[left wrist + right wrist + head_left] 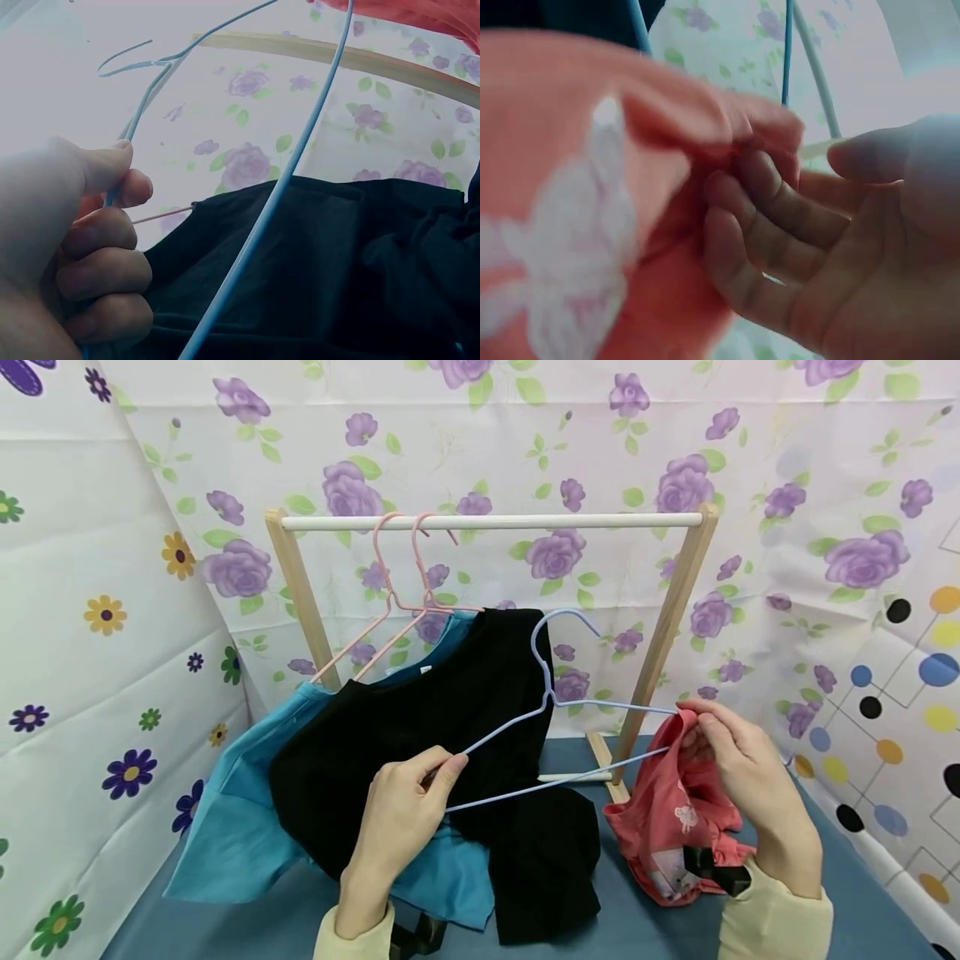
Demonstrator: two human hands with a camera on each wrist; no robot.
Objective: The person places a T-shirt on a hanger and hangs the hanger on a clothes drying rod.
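My left hand (408, 810) grips the left side of a light blue hanger (510, 722), its fingers curled round the wire in the left wrist view. The hook points up, in front of a black garment. The hanger's right end goes into the neck opening of a coral-red shirt (652, 827) with white printed figures. My right hand (738, 760) holds this shirt by its upper edge at that end. In the right wrist view the curled fingertips (761, 176) lie against the folded cloth, partly inside it. The hanger's right tip is hidden by the shirt.
A rack with a white rail (525, 522) and wooden posts stands behind. Two pink hangers (382, 568) hang on its left half, carrying a blue garment (240, 827) and a black garment (390, 727). A blue surface (225, 935) lies below; flowered sheets surround it.
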